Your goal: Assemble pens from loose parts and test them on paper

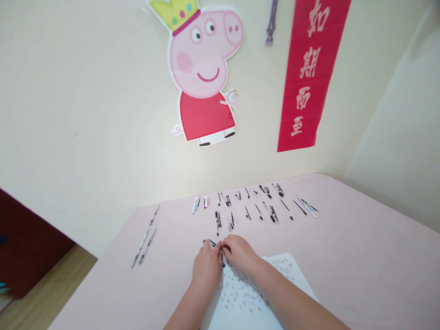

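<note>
My left hand (207, 268) and my right hand (239, 252) meet over the pink table (360, 266), fingers pinched together on a small dark pen part (212, 242) that pokes out to the left. Both hands rest just above a white sheet of paper (288, 268) covered in handwriting. Beyond my fingers lie several pens and pen parts (261, 206) spread in a row.
Three pens (144, 243) lie apart at the table's left. A cartoon pig sticker (204, 73) and a red banner with characters (309, 73) hang on the cream wall. Wooden floor (37, 302) and dark red furniture (24, 247) show at the left.
</note>
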A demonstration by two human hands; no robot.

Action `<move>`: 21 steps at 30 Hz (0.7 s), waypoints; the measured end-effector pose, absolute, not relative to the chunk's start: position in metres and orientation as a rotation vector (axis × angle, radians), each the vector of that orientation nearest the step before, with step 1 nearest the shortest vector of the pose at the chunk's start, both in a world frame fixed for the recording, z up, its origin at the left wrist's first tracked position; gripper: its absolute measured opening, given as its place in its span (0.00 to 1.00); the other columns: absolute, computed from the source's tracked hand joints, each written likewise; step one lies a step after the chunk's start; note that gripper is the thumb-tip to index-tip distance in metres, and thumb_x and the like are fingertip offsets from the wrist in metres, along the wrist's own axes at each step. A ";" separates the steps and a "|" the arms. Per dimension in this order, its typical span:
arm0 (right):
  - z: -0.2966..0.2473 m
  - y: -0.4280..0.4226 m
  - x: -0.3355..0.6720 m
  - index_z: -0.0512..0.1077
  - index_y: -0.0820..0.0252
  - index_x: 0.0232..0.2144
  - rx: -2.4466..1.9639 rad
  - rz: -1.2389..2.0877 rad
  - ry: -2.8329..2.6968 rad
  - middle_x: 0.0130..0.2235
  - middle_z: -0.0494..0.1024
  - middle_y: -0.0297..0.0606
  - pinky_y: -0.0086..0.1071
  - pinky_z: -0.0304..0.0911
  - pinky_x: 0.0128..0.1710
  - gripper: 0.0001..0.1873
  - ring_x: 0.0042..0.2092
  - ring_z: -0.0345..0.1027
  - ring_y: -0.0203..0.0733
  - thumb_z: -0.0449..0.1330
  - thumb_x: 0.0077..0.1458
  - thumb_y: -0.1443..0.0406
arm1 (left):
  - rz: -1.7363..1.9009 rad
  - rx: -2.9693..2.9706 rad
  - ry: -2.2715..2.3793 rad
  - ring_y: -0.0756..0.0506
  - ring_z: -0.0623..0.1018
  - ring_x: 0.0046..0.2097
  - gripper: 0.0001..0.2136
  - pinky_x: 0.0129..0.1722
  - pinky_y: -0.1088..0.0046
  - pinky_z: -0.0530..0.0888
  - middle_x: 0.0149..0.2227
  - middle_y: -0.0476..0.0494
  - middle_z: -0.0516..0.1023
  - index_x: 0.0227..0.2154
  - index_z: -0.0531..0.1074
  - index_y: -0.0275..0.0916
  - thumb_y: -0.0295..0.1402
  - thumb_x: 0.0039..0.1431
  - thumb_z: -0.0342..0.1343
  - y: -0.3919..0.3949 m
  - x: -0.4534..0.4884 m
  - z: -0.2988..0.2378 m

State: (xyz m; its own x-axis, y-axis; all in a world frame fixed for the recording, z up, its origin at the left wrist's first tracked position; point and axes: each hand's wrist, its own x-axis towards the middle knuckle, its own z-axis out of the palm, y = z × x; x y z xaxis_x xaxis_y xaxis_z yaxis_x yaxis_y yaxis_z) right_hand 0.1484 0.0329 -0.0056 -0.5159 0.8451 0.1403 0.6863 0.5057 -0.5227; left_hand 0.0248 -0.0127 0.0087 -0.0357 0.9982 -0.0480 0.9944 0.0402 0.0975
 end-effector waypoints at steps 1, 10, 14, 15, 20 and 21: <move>-0.005 0.033 0.149 0.74 0.61 0.31 -1.259 0.593 -2.372 0.33 0.75 0.39 0.29 0.55 0.37 0.11 0.37 0.66 0.40 0.51 0.51 0.68 | 0.077 2.102 2.180 0.44 0.71 0.36 0.17 0.32 0.71 0.64 0.38 0.41 0.66 0.50 0.66 0.47 0.36 0.61 0.40 -0.013 0.024 0.008; -0.009 0.030 0.148 0.74 0.61 0.30 -1.213 0.605 -2.373 0.32 0.74 0.38 0.27 0.55 0.37 0.10 0.37 0.65 0.38 0.52 0.51 0.70 | 0.237 2.064 2.106 0.46 0.71 0.37 0.16 0.39 0.73 0.64 0.39 0.40 0.66 0.48 0.69 0.40 0.30 0.59 0.43 -0.006 0.013 0.001; -0.007 0.026 0.147 0.74 0.61 0.29 -1.232 0.577 -2.379 0.32 0.72 0.38 0.26 0.55 0.36 0.09 0.36 0.65 0.38 0.53 0.49 0.71 | 0.238 2.037 2.122 0.47 0.71 0.38 0.17 0.39 0.74 0.64 0.40 0.40 0.66 0.49 0.68 0.39 0.29 0.59 0.43 -0.002 0.005 0.000; -0.007 0.024 0.146 0.74 0.61 0.29 -1.224 0.575 -2.380 0.32 0.72 0.38 0.26 0.55 0.36 0.08 0.36 0.65 0.38 0.54 0.49 0.70 | 0.233 2.041 2.123 0.46 0.71 0.38 0.17 0.39 0.74 0.64 0.41 0.39 0.66 0.49 0.68 0.39 0.29 0.58 0.43 -0.001 0.003 -0.001; -0.003 0.019 0.145 0.73 0.62 0.29 -1.234 0.584 -2.385 0.32 0.71 0.38 0.26 0.56 0.37 0.08 0.36 0.65 0.37 0.53 0.51 0.70 | 0.208 2.062 2.149 0.46 0.70 0.39 0.18 0.41 0.73 0.64 0.40 0.40 0.66 0.50 0.67 0.41 0.27 0.59 0.41 0.012 -0.014 -0.004; -0.003 0.019 0.145 0.73 0.62 0.28 -1.239 0.587 -2.381 0.32 0.70 0.38 0.26 0.56 0.37 0.08 0.36 0.65 0.37 0.53 0.51 0.70 | 0.209 2.069 2.146 0.46 0.70 0.39 0.18 0.42 0.73 0.64 0.40 0.41 0.66 0.50 0.67 0.41 0.28 0.59 0.40 0.015 -0.018 -0.004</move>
State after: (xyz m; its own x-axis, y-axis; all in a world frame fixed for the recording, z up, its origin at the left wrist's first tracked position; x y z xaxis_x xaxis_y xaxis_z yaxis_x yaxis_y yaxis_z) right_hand 0.1449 0.0188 -0.0030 -0.5323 0.8336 0.1476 0.6693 0.5212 -0.5295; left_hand -0.0177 0.0151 -0.0041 -0.0351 0.9993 -0.0137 0.9780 0.0371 0.2055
